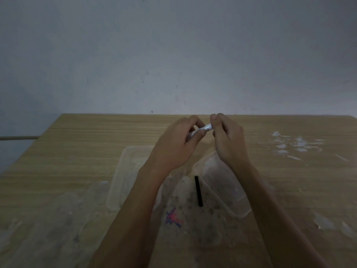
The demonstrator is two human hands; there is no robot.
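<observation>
Both hands are raised over the middle of a wooden table point(77, 144). My left hand point(177, 144) grips a small white tube-like object point(206, 128), most of it hidden inside the fingers. My right hand point(228, 140) pinches the tube's right end with thumb and fingertips. What the object is cannot be told in the dim light.
Under my arms lie a clear plastic container point(123, 182) and a clear lid or second tray point(231, 198). A black stick point(198, 191) lies between them, with red-blue scribbles point(173, 218) on the tabletop nearer me. White smears point(295, 145) mark the table's right side. A grey wall stands behind.
</observation>
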